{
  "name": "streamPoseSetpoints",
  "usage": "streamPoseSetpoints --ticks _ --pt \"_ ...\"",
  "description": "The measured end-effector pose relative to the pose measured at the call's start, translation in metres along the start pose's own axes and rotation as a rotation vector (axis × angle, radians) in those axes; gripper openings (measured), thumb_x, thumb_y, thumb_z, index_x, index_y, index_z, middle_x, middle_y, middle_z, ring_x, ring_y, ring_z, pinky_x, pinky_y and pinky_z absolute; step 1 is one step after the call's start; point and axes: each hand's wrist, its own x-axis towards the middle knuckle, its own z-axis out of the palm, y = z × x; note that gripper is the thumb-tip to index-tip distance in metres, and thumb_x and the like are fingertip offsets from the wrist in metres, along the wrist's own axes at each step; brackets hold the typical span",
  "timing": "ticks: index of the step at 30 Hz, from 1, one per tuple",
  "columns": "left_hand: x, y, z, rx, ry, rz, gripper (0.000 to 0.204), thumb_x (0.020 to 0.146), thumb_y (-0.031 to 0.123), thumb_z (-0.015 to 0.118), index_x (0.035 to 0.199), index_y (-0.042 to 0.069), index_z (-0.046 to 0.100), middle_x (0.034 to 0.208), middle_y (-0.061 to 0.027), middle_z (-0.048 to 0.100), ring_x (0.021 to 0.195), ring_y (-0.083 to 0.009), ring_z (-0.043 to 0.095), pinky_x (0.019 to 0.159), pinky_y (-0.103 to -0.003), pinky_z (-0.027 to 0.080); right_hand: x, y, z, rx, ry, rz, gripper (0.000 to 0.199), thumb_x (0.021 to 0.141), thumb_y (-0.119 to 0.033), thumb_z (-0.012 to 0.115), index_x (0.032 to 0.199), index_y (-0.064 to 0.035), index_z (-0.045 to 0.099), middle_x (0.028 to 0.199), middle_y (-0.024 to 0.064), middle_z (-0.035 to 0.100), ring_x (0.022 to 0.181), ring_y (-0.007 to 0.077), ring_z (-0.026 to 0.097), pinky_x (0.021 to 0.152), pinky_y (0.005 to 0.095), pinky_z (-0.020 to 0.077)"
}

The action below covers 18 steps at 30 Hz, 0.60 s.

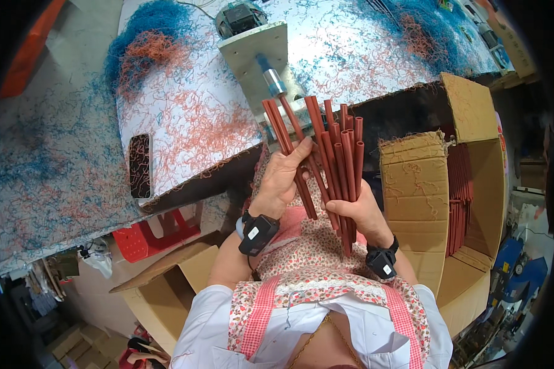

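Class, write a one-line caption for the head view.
Left hand gripping a few reddish-brown tubes, right hand a fuller bundle, near a motor and scattered orange strands.

- A dark phone (140,165) is lying on the white tabletop (326,40), shreds clinging to its face.
- Blue shreds (160,17) are heaping at the far left, orange shreds (146,50) resting against them.
- A red plastic stool (131,243) is standing below the table edge, partly hidden.
- An open carton (143,312) is standing near the stool.
- Blue objects, kind unclear, are showing (509,257) at right.

Pale floor (95,301) shows near a red stool (133,243) beside the white table (317,27).
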Motion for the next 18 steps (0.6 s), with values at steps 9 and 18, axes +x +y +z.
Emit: streamPoseSetpoints --ticks 9,18 --pt "-0.006 -0.015 -0.010 0.043 0.014 0.005 0.024 0.090 0.031 0.068 0.100 0.010 0.069 0.087 0.0042 0.068 0.067 -0.0014 0.056 0.050 -0.017 0.037 -0.007 0.014 0.003 -0.061 0.042 -0.154 0.069 0.069 -0.008 0.075 0.130 0.0005 0.044 0.106 0.0073 0.060 0.085 0.0128 0.060 0.074 0.0273 0.0513" --pt "-0.007 -0.002 -0.014 0.145 -0.020 0.005 0.034 0.094 0.043 0.058 0.101 0.011 0.068 0.084 0.0034 0.067 0.065 -0.0024 0.055 0.050 -0.019 0.036 0.002 0.018 0.003 0.127 -0.193 0.017 0.048 0.077 0.001 0.067 0.122 0.0008 0.048 0.091 0.0059 0.063 0.077 0.0134 0.064 0.063 0.0272 0.0534"
